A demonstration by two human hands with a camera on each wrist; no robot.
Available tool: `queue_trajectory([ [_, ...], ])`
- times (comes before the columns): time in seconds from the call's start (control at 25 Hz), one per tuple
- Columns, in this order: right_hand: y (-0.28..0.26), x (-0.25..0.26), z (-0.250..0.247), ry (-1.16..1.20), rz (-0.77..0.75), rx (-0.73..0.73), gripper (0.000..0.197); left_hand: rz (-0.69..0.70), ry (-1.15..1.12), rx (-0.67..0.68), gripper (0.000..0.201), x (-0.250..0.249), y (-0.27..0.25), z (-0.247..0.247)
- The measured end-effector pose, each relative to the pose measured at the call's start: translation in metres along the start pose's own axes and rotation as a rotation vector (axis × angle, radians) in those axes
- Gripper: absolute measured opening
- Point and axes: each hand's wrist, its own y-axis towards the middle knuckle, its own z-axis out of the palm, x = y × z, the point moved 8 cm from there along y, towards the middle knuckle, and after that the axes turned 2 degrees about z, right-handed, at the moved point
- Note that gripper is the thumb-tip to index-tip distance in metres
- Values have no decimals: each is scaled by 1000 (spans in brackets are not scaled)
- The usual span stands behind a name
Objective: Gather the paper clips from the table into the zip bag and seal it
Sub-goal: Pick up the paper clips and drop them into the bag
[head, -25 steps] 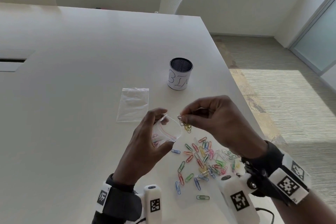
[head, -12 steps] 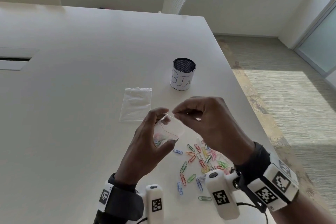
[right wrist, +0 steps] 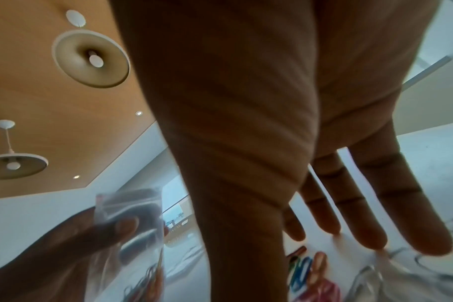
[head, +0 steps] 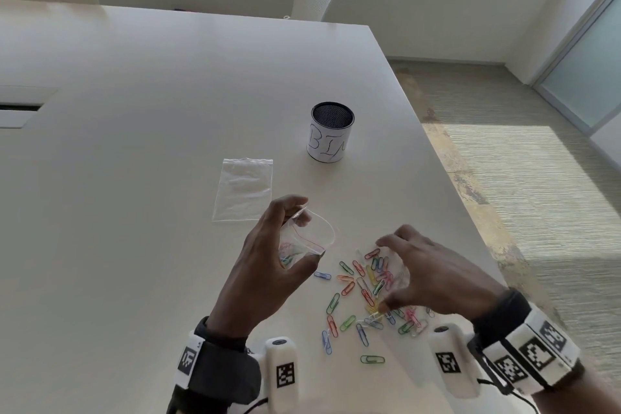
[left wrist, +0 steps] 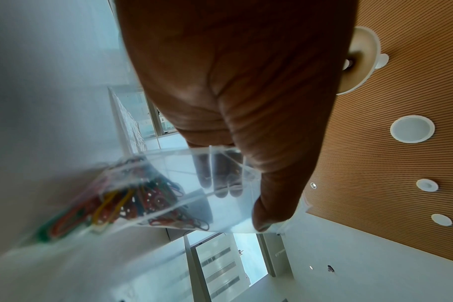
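Observation:
My left hand (head: 282, 245) holds a small clear zip bag (head: 311, 235) above the table, its mouth held wide. Several coloured clips lie in the bag's bottom (left wrist: 132, 202), with my thumb (left wrist: 274, 196) on its wall. A pile of coloured paper clips (head: 366, 292) lies scattered on the white table near its right edge. My right hand (head: 403, 272) is spread over that pile, fingers straight and reaching down, fingertips (right wrist: 370, 230) just above the clips (right wrist: 321, 271). It holds nothing.
A second, flat zip bag (head: 243, 190) lies on the table (head: 134, 178) behind my left hand. A black mesh cup labelled BIN (head: 331, 131) stands further back. The table's right edge (head: 470, 222) drops to the carpeted floor.
My right hand carried pinched clips to the bag's mouth, let them go inside, then moved down and right and spread over the pile. The left hand kept the bag held up.

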Motion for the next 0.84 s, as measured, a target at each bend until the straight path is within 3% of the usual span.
queue_trajectory([
  [0.12, -1, 9, 12, 74, -8, -34, 94, 3, 6, 8, 72, 0, 0, 2],
  [0.32, 10, 19, 8, 155, -14, -169, 35, -2, 0, 9, 71, 0, 0, 3],
  [0.4, 10, 22, 5, 163, -19, -199, 35, 0, -4, 7, 71, 0, 0, 3],
  [0.56, 7, 39, 14, 39, -90, -153, 72, 1, 0, 0, 71, 0, 0, 2],
  [0.64, 6, 45, 19, 18, -120, -183, 63, 8, 9, 3, 72, -1, -1, 2],
  [0.84, 2, 56, 28, 24, -235, -292, 13, 24, 16, -1, 71, -3, 0, 2],
])
